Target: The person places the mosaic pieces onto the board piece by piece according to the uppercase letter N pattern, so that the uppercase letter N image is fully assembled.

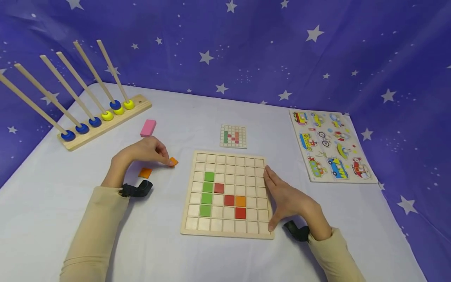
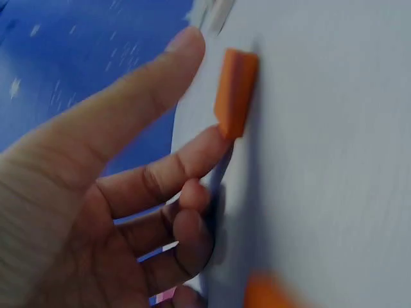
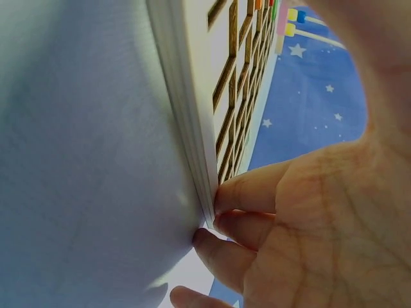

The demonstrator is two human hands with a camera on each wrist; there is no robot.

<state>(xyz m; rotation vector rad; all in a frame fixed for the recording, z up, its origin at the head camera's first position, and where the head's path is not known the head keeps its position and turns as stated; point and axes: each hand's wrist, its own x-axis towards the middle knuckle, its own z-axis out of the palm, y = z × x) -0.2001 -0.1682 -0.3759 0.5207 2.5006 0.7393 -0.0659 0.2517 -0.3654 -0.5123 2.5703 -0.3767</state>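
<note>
My left hand (image 1: pixel 146 150) is low over the table left of the board, an index fingertip at the edge of a small orange tile (image 1: pixel 174 161). In the left wrist view the thumb stands apart from that orange tile (image 2: pixel 236 93), while the other fingers bend loosely. A second orange tile (image 1: pixel 145 172) lies nearer the wrist. The wooden grid board (image 1: pixel 227 234) carries a column of green tiles (image 1: pixel 207 198), three red ones and one orange. Along its right edge my right hand (image 1: pixel 290 197) rests with extended fingers and spread thumb, fingertips touching the rim in the right wrist view.
Behind the board lies a small pattern card (image 1: pixel 233 136). A pink block (image 1: pixel 148 128) sits at the back left, near a wooden bead stand (image 1: pixel 105 124) with tall pegs. At the right is a vehicle puzzle board (image 1: pixel 332 147). A starry purple cloth (image 1: pixel 246 51) hangs behind.
</note>
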